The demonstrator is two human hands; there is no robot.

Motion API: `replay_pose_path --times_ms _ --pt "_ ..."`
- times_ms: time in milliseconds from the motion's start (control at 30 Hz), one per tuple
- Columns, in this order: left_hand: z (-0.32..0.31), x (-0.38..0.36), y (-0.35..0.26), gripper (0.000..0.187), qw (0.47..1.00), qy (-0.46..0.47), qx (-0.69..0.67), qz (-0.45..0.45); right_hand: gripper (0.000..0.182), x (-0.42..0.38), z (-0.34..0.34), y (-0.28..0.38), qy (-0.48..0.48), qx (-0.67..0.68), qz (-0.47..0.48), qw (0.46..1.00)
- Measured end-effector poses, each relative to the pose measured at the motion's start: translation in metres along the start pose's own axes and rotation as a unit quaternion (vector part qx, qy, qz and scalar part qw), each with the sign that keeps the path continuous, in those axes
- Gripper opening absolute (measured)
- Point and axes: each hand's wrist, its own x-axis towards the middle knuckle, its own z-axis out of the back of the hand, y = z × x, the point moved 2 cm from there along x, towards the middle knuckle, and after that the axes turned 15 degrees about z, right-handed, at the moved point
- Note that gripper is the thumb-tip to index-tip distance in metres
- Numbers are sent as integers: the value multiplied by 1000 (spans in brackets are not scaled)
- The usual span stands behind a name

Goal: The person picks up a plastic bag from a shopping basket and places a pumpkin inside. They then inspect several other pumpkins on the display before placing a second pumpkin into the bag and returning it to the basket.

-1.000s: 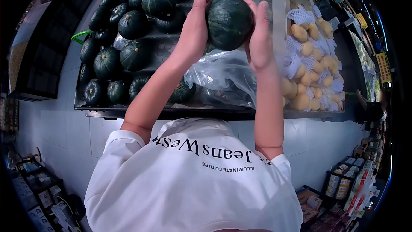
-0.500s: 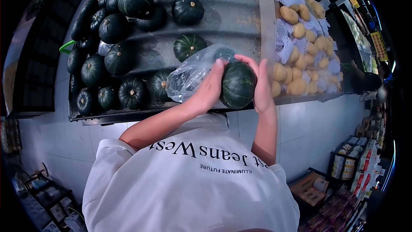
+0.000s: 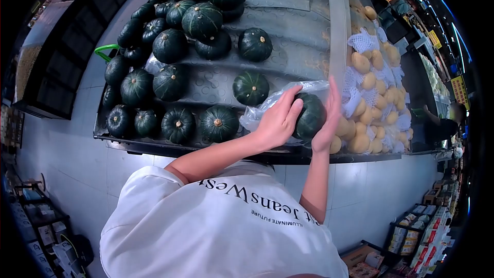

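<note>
A dark green pumpkin (image 3: 310, 117) is between my two hands, low on the display shelf. My left hand (image 3: 279, 118) presses its left side, with a clear plastic bag (image 3: 252, 117) under and behind the fingers. Along the pumpkin's right side lies my right hand (image 3: 329, 118), its fingers pointing up and slightly blurred. The bag spreads behind and beneath the pumpkin; whether its mouth goes round the pumpkin is hard to tell. Just left of the bag sit a striped pumpkin (image 3: 250, 88) and another pumpkin (image 3: 219, 123).
More pumpkins (image 3: 202, 20) are piled at the left of the shelf (image 3: 293, 36). A pale divider (image 3: 337, 25) separates them from yellow produce (image 3: 369, 81) in white foam nets. A person in dark clothes (image 3: 443, 128) is at the far right. Stocked racks stand behind me on both sides.
The view has shifted, so the shelf appears lower and further right. The pumpkin between my hands sits lower against the bag, and my left hand has moved over its left side.
</note>
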Motion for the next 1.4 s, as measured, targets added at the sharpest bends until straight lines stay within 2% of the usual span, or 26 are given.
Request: replay_pose_path --times_ms 100,233,267,367,500,533,633,700,800,867,967,1000,1133,1233,1267,1333,1400 --pt "6 3 -8 43 1000 -9 23 2 80 6 -4 -2 -8 -21 48 999" --pt "9 18 -11 41 998 -46 46 6 79 13 -10 -1 -3 -89 132 987" --pt "7 21 -8 40 997 -71 26 -6 77 16 -9 3 26 -173 172 970" --pt "5 28 3 40 994 -105 16 -9 74 11 -14 -6 52 -190 195 961" --pt "10 34 5 31 985 -147 11 -93 72 11 -19 -11 75 -164 187 966" --pt "13 37 4 21 979 -160 -7 -124 73 10 -20 -11 87 -169 200 961" --pt "24 41 -10 13 980 -118 18 -160 72 12 -25 -5 124 -163 231 951" --pt "27 41 -16 11 969 -144 43 -195 69 15 -29 -2 143 -163 247 945" --pt "31 42 -14 13 963 -132 55 -229 62 19 -36 -5 176 -197 219 939" --pt "32 44 -7 14 955 -171 61 -235 59 18 -38 -12 185 -250 173 935" --pt "35 49 -2 12 951 -208 46 -226 58 11 -30 -29 143 -303 69 940" --pt "34 47 -4 11 955 -202 30 -216 54 10 -27 -33 133 -342 105 924" --pt "27 49 -17 9 960 -186 -29 -208 44 12 -8 -38 88 -240 95 962" --pt "29 53 -31 17 967 -156 -22 -202 38 9 7 -50 -44 -155 -46 986" --pt "29 55 -34 20 964 -157 -2 -213 37 6 12 -62 -77 -136 -56 986" --pt "30 57 -31 31 970 -127 56 -198 39 -7 17 -95 -65 -128 -51 988" --pt "25 56 -23 33 970 -137 101 -173 45 -18 15 -112 -64 -104 -61 991"
